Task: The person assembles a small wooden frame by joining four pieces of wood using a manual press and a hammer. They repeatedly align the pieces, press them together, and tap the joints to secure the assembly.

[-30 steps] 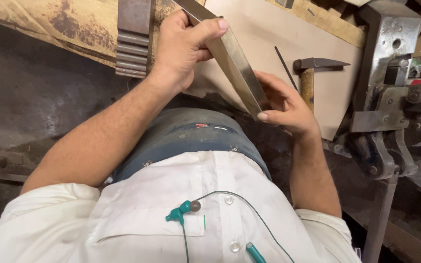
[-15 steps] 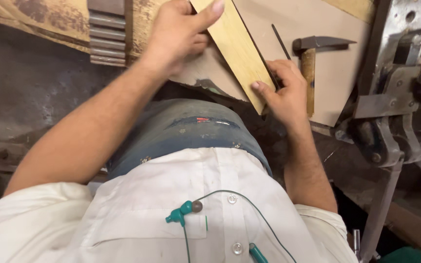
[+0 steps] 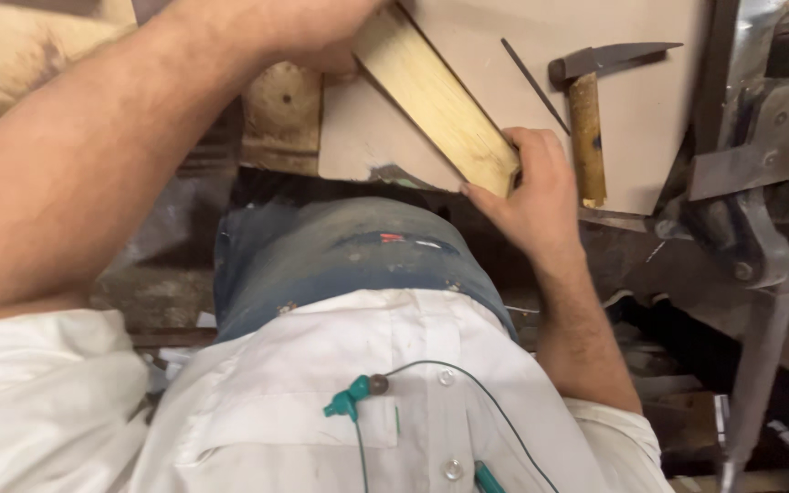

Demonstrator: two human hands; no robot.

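Pale yellow wood, a flat plank point(image 3: 438, 99), is lying slantwise across the pale board point(image 3: 632, 119) in front of you, its far end up toward the top of the view and its near end down by the board's front edge. Your right hand point(image 3: 533, 196) is gripping that near end, the fingers curled over the corner and the thumb lying along the lower edge. Your left hand point(image 3: 321, 32) is closing over the far end of the plank at the very top of the view; most of it is running out of the picture, so only the heel of the hand and the bare forearm point(image 3: 93, 164) are showing, and you cannot see exactly how those fingers are wrapping. Just to the right of the plank, a thin dark rod point(image 3: 534, 84) is lying on the board, near the plank but not touching it. Beside that, a hammer point(image 3: 586, 119) with a worn wooden handle and a dark metal head is resting on the board, its handle close to your right hand's knuckles. Further right, a grey metal machine point(image 3: 760, 155) is standing at the board's edge. Below, your white shirt point(image 3: 394, 411) is filling the lower view, with a teal-ended cable point(image 3: 351, 403) hanging against it.
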